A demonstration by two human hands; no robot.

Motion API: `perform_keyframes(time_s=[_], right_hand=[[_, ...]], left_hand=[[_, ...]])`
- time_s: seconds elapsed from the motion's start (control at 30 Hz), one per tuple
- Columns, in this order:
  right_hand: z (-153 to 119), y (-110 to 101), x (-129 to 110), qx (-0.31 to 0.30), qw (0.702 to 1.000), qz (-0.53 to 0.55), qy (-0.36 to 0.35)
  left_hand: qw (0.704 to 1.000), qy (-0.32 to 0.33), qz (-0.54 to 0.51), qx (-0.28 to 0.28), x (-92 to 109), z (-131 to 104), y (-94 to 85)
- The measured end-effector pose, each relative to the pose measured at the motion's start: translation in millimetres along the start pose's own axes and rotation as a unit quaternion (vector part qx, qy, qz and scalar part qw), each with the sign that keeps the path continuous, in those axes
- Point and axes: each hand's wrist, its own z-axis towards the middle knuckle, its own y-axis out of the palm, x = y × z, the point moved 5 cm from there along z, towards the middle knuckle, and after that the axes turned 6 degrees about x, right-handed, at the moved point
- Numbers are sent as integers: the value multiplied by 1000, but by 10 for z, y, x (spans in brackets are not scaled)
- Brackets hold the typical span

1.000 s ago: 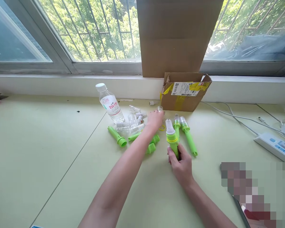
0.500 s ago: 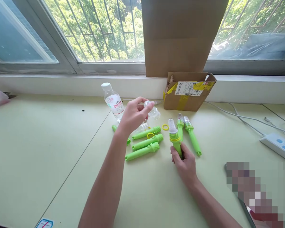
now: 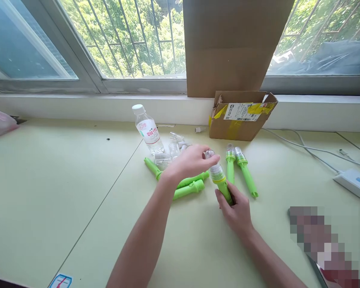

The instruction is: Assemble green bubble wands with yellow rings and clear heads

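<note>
My right hand point(image 3: 235, 206) is wrapped round a green plastic tube point(image 3: 223, 190) with a yellow ring near its threaded top. Over that top sits a clear plastic cap point(image 3: 211, 158), gripped by the fingers of my left hand point(image 3: 195, 160). Several loose green tubes point(image 3: 192, 190) lie left of the held one, partly hidden under my left hand and forearm. Behind that hand is a pile of clear caps point(image 3: 174, 149). To the right rest two green tubes with clear caps on, one upright in view point(image 3: 230, 164) and one slanted point(image 3: 246, 172).
A water bottle point(image 3: 148, 130) stands behind the pile. An open cardboard box point(image 3: 240, 124) is against the sill, with a small white piece point(image 3: 198, 130) beside it. A power strip point(image 3: 354, 182) and cables lie at right. A blurred phone-like object point(image 3: 316, 268) is at the lower right.
My left hand has brought the clear cap rightward and down onto the top of the green tube. My right hand keeps its hold. The view has shifted slightly.
</note>
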Motion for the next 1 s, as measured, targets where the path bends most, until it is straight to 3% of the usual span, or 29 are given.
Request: perform_keyframes(time_s=[0.2, 0.4, 0.6, 0.83, 1.0], right_hand=[[-27, 10, 57, 36, 999, 31, 26], [-42, -34, -2, 58, 998, 28, 9], [-15, -30, 3, 30, 999, 27, -1], [-35, -6, 39, 39, 999, 23, 23], [-14, -22, -42, 28, 1000, 12, -7]], left_hand=[[999, 31, 27, 35, 2, 13, -58], [999, 37, 0, -12, 13, -11, -75], [997, 61, -53, -7, -22, -29, -126], [997, 71, -36, -2, 1, -31, -106], [997, 69, -38, 16, 29, -21, -91]])
